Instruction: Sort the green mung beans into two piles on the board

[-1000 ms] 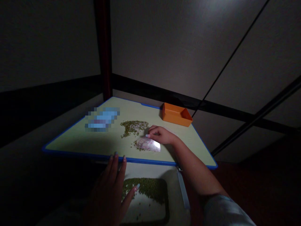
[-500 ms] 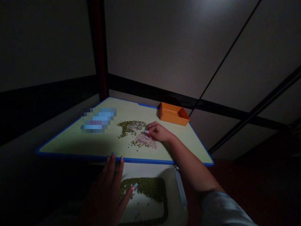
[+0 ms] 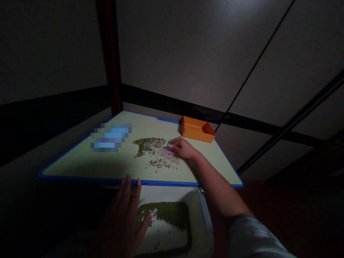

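My right hand [image 3: 182, 147] rests on the pale board [image 3: 107, 163] with a blue rim, its fingers closed on a small clear pink-tinted card [image 3: 168, 154] that touches the board. Small green beans [image 3: 147, 144] lie in a pile just left of the card, and a smaller scatter of beans [image 3: 159, 163] lies in front of it. My left hand [image 3: 123, 218] is flat and open below the board's near edge, fingers spread over the rim of a dark tray [image 3: 188, 236] that holds more green beans [image 3: 172, 212].
An orange box [image 3: 197, 129] stands at the board's far right corner. A blurred blue patch [image 3: 110, 137] lies on the board's left part. A dark post [image 3: 109, 57] rises behind the board. The surroundings are dim.
My right hand has drawn the card back away from me, toward the bean pile, leaving a small scatter of beans in front. My left hand has stayed put.
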`<state>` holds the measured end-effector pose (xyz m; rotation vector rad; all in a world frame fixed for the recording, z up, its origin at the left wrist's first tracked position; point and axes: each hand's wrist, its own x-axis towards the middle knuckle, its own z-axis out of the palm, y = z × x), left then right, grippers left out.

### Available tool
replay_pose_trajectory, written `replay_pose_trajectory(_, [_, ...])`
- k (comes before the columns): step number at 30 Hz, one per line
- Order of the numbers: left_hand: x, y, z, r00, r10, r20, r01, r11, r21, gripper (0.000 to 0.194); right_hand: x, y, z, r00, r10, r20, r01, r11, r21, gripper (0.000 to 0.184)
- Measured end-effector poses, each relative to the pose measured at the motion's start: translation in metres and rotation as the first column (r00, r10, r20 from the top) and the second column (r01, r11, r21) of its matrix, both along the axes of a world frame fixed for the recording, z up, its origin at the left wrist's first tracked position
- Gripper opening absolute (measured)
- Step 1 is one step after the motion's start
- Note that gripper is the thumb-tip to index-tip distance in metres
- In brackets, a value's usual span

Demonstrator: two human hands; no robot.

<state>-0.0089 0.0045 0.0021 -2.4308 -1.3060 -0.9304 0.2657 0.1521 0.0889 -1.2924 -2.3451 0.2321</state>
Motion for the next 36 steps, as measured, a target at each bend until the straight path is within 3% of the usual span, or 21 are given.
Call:
replay_pose_trajectory(11, [0.0,-0.001,0.002,1.0,0.004,-0.027,-0.003,0.999,0.037,0.079,0.004,-0.004,0.007,0.946,-0.3,0.123,0.293,0.954,0.067,0.027])
replay_pose_trajectory(22, [0.001,-0.002,0.004,0.999,0.022,-0.023,-0.021,0.999,0.042,0.076,-0.025,-0.003,-0.001,0.972,-0.192,0.139,0.185,0.981,0.056,0.032])
replay_pose_trajectory(27, [0.002,-0.001,0.004,0.999,0.029,-0.027,-0.027,0.998,0.062,0.074,-0.034,-0.005,-0.003,0.995,-0.045,0.092,0.042,0.998,0.036,0.032])
replay_pose_trajectory(32, [0.001,-0.001,0.004,0.999,0.021,-0.048,-0.018,0.998,0.068,0.074,-0.026,-0.007,0.006,0.992,0.118,-0.032,-0.117,0.992,0.045,0.035])
replay_pose_trajectory(36, [0.0,-0.003,0.003,0.999,0.031,-0.041,-0.029,0.998,0.05,0.075,-0.011,-0.013,0.019,0.989,0.092,-0.112,-0.099,0.993,-0.058,0.04])
